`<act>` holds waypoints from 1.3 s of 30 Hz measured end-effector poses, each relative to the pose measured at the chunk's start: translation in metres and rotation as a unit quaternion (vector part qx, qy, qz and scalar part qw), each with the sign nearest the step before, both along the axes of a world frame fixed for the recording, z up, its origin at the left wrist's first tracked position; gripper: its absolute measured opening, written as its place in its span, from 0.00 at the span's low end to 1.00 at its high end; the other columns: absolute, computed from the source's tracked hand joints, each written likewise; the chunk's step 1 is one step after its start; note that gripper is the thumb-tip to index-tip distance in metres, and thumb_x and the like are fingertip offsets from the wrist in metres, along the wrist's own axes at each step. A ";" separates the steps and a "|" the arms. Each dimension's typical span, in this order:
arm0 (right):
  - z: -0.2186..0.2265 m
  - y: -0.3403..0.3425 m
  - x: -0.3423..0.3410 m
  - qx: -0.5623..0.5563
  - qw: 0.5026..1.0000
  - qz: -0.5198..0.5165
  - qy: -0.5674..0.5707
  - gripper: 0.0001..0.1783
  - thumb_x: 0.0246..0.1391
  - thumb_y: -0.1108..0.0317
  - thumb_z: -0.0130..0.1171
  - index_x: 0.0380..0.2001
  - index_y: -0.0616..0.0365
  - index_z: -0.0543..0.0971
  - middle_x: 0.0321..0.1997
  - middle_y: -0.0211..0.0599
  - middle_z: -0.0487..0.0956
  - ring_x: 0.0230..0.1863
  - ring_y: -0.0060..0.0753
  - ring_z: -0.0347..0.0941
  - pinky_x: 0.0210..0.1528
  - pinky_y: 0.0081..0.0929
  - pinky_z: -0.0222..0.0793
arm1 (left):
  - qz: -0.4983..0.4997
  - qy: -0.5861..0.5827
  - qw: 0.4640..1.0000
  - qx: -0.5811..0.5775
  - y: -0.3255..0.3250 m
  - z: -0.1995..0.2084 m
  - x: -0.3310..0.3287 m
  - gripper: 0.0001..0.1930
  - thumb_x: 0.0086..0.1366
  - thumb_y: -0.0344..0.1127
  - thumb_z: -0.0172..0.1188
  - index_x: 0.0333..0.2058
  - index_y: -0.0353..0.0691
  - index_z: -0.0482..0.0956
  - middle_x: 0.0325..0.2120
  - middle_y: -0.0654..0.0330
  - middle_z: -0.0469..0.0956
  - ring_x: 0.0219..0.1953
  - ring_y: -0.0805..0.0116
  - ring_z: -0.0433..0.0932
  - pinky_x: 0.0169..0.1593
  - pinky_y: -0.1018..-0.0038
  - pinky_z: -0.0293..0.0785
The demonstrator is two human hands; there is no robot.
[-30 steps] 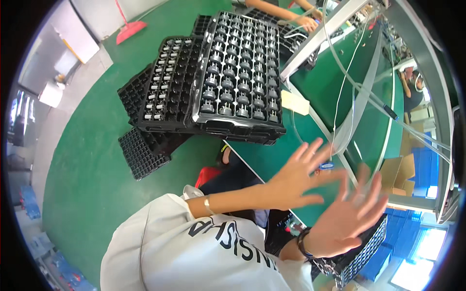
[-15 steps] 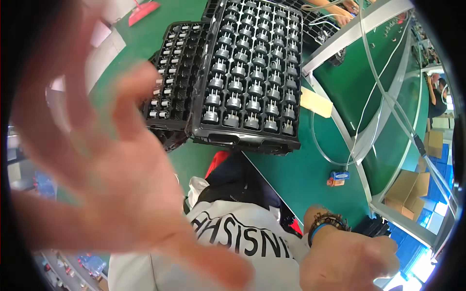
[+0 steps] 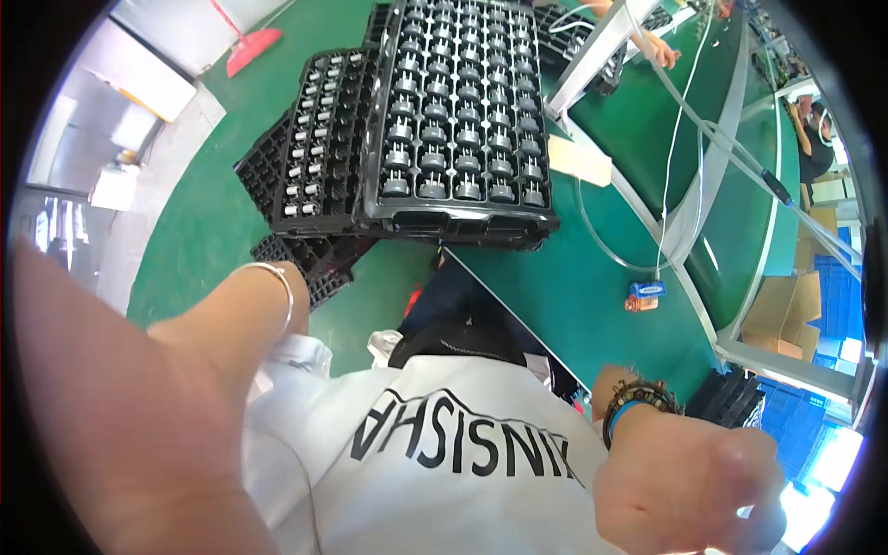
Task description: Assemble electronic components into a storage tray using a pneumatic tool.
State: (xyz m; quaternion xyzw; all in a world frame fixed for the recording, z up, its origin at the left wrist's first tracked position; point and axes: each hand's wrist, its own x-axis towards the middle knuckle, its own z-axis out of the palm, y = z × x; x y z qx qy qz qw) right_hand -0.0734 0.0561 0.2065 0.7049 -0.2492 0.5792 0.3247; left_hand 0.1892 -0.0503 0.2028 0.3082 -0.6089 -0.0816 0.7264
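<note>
Head view: left hand loomed lower left, fingers cut off by the rim; could not tell whether spread or closed. Right hand hung lower right, fingers folded, contents hidden, near black stack. Plug-filled tray sat ahead by the tabletop, well apart from both.

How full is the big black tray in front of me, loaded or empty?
Loaded: the tray holds dark pronged pieces in row after row; its far edge is cut off, so I can't tell there.
</note>
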 end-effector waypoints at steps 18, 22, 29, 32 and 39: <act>-0.193 0.032 -0.125 0.530 0.625 -0.546 -0.173 0.22 0.48 0.56 0.58 0.46 0.52 0.70 0.39 0.46 0.67 0.36 0.50 0.70 0.33 0.39 0.69 | 0.034 0.131 0.988 -0.073 0.004 -0.024 -0.078 0.33 0.57 0.49 0.51 0.55 0.37 0.52 0.47 0.43 0.61 0.48 0.49 0.62 0.47 0.61 0.62; -0.220 0.021 -0.135 0.522 0.645 -0.531 -0.172 0.21 0.44 0.60 0.61 0.43 0.51 0.70 0.40 0.46 0.64 0.38 0.50 0.69 0.33 0.39 0.69 | 0.023 0.139 0.990 -0.033 -0.012 -0.015 -0.114 0.32 0.57 0.48 0.51 0.55 0.35 0.53 0.45 0.44 0.62 0.46 0.50 0.63 0.45 0.62 0.63; -0.218 0.025 -0.140 0.519 0.641 -0.482 -0.295 0.17 0.43 0.65 0.61 0.39 0.50 0.72 0.40 0.43 0.66 0.32 0.44 0.70 0.31 0.34 0.68 | 0.014 0.142 0.990 -0.018 -0.014 -0.014 -0.123 0.32 0.56 0.47 0.51 0.53 0.32 0.55 0.43 0.44 0.64 0.44 0.51 0.64 0.43 0.64 0.64; -0.184 0.032 -0.120 0.521 0.660 -0.372 -0.394 0.16 0.42 0.70 0.60 0.38 0.52 0.73 0.40 0.38 0.67 0.27 0.33 0.70 0.28 0.27 0.65 | -0.277 -0.165 0.905 0.276 0.030 -0.067 -0.146 0.24 0.52 0.39 0.55 0.47 0.35 0.64 0.38 0.51 0.69 0.38 0.62 0.68 0.41 0.70 0.67; -0.126 0.006 -0.068 0.483 0.817 -0.205 -0.240 0.32 0.31 0.69 0.67 0.46 0.50 0.70 0.46 0.48 0.66 0.42 0.49 0.67 0.37 0.36 0.68 | -0.550 -0.031 0.706 0.445 0.039 -0.124 -0.231 0.23 0.59 0.30 0.54 0.52 0.38 0.59 0.43 0.58 0.69 0.41 0.72 0.70 0.41 0.77 0.69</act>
